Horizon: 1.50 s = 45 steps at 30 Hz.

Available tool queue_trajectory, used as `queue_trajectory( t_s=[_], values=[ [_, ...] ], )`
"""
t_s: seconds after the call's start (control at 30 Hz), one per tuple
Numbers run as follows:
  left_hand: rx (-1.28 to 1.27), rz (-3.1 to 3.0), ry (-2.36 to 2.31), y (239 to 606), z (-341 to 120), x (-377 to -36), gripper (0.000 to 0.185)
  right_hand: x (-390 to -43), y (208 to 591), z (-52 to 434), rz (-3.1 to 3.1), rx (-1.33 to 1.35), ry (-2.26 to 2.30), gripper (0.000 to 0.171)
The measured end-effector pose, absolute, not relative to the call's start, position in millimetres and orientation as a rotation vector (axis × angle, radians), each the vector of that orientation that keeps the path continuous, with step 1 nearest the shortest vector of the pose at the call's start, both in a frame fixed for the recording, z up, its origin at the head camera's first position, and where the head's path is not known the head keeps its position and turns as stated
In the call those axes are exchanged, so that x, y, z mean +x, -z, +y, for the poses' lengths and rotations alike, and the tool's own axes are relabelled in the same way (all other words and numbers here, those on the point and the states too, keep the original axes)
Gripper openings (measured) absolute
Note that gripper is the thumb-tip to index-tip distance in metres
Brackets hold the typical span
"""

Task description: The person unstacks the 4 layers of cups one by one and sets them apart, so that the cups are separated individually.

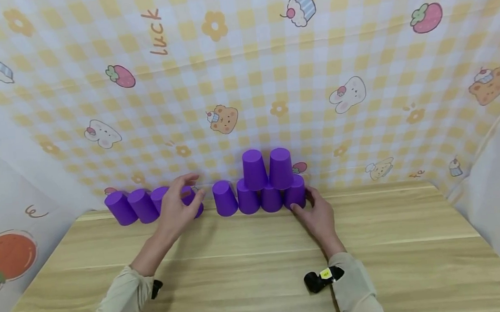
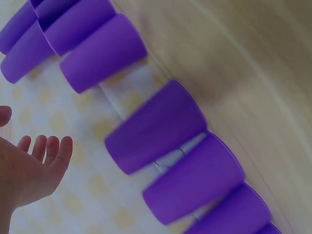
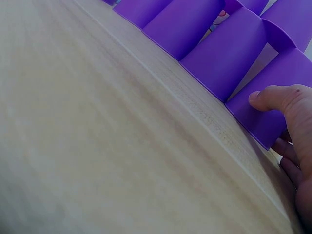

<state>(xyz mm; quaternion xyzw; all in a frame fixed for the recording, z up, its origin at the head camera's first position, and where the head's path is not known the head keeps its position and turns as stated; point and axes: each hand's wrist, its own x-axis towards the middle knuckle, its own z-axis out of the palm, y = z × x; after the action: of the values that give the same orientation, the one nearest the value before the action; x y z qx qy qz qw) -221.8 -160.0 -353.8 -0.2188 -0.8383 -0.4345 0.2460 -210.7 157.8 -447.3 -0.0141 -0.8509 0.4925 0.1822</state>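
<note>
Right grip (image 1: 318, 214) curled on the end cup (image 1: 296, 191) of a half-built stack (image 1: 268, 181) — left grip (image 1: 176, 206) wide, empty, among loose cups (image 1: 133, 207) awaiting stacking.

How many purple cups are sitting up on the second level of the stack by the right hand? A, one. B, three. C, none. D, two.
D: two upside-down purple cups stand side by side on top of the bottom row of cups, whose right end cup the right hand touches.
</note>
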Motion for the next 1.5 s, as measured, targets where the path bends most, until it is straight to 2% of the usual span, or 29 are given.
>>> queue_trajectory(
  t_s=[0.33, 0.63, 1.03, 1.37, 1.5],
  values=[
    [-0.609, -2.236, 1.413, 345.9, -103.9, -239.3, 0.046, -209.7, 447.6, 161.2, -2.417, -0.062, -1.398, 0.060],
    [-0.665, -2.322, 1.488, 339.0, -65.9, -252.0, 0.066, -208.3, 445.9, 163.4, -2.430, -0.067, -1.388, 0.061],
    [-0.595, -2.344, 1.520, 340.9, -61.4, -255.2, 0.050, -210.3, 446.2, 154.8, -2.389, 0.012, -1.416, 0.060],
    [-0.574, -2.285, 1.554, 333.9, -69.3, -250.7, 0.050, -211.8, 447.3, 158.3, -2.402, 0.003, -1.391, 0.060],
    [-0.555, -2.269, 1.571, 322.1, -75.4, -238.7, 0.049, -212.2, 448.6, 159.8, -2.406, -0.010, -1.389, 0.060]
  ],
)
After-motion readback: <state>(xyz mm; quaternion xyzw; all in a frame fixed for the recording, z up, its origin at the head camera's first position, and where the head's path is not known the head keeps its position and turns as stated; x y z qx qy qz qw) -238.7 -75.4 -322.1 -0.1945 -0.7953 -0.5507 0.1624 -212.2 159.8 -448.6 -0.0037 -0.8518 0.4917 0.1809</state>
